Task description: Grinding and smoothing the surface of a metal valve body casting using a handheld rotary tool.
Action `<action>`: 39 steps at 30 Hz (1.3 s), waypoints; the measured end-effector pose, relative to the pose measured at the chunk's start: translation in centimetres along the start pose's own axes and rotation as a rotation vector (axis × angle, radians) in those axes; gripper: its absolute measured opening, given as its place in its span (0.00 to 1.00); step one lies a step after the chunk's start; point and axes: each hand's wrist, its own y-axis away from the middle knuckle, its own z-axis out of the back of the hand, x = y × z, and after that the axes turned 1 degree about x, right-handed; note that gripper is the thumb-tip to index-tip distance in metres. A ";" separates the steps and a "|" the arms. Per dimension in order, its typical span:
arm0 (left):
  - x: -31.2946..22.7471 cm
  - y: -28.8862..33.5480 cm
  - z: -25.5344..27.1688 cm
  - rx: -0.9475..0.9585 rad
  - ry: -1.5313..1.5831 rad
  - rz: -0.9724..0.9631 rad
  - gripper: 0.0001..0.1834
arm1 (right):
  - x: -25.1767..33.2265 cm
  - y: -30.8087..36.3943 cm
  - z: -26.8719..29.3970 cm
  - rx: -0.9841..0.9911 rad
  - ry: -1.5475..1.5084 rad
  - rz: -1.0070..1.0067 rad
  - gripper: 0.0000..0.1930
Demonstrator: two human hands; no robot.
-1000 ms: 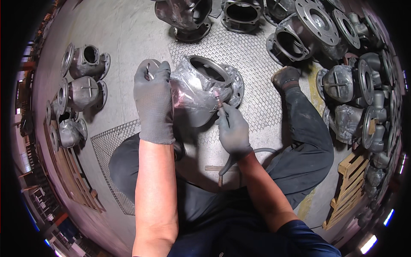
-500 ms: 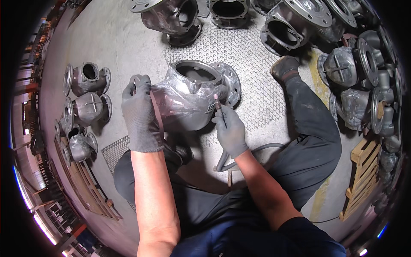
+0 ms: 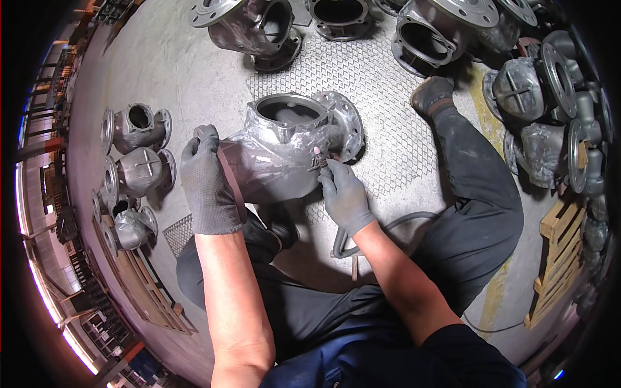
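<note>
A grey cast-metal valve body [image 3: 275, 169] lies between my legs, its round opening facing up and a flange at its far right. My gloved left hand [image 3: 207, 181] is closed over the rim of its near-left flange. In my gloved right hand [image 3: 348, 199] is a slim die grinder [image 3: 323, 163] tipped with a small pink grinding stone. That stone sits at the raised marking on the casting's right side; whether it touches the metal I cannot tell. A dark hose [image 3: 341, 244] curves out below the right hand.
More flanged castings [image 3: 252, 29] stand beyond, with several stacked at the right [image 3: 521, 90]. Smaller ones [image 3: 139, 171] line the left side near a wooden pallet [image 3: 145, 284]. Another pallet [image 3: 557, 262] lies at right. Patterned metal plate [image 3: 381, 123] covers part of the floor.
My right hand has shifted slightly down and left, bringing the grinding stone from above the casting's right side to its raised marking. The left hand keeps its hold on the flange.
</note>
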 end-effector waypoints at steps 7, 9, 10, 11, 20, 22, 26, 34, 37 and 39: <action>0.6 -1.0 0.6 -0.004 -0.091 0.002 0.36 | -0.1 0.3 0.0 0.035 0.062 -0.017 0.19; 0.7 -1.0 0.7 0.012 -0.058 -0.008 0.37 | -0.7 0.3 0.0 0.029 0.080 -0.014 0.19; 0.9 -1.0 0.7 0.032 -0.025 -0.014 0.37 | -0.7 0.3 0.2 0.022 0.100 -0.012 0.19; 1.1 -1.1 0.7 0.033 -0.025 -0.013 0.37 | -0.7 0.2 0.3 0.023 0.102 -0.014 0.19; 1.9 -2.2 0.8 -0.061 0.011 -0.101 0.26 | 0.0 -1.1 1.9 0.184 0.213 0.038 0.19; 0.7 -1.0 0.7 0.052 -0.012 0.025 0.35 | 0.3 -1.7 2.3 0.205 0.241 0.020 0.18; 0.8 -0.8 0.4 0.013 -0.042 0.011 0.36 | 0.0 -1.6 2.4 0.139 0.199 0.043 0.18; 1.5 -1.9 0.5 -0.077 -0.058 -0.095 0.28 | -1.2 -2.0 1.8 0.120 0.142 -0.106 0.21; 2.7 -3.6 1.6 -0.074 -0.152 -0.108 0.26 | -0.3 -2.1 2.1 0.068 0.134 -0.115 0.20; 1.6 -2.0 0.9 -0.057 -0.085 -0.077 0.25 | 0.9 -2.4 3.1 0.192 0.073 -0.132 0.20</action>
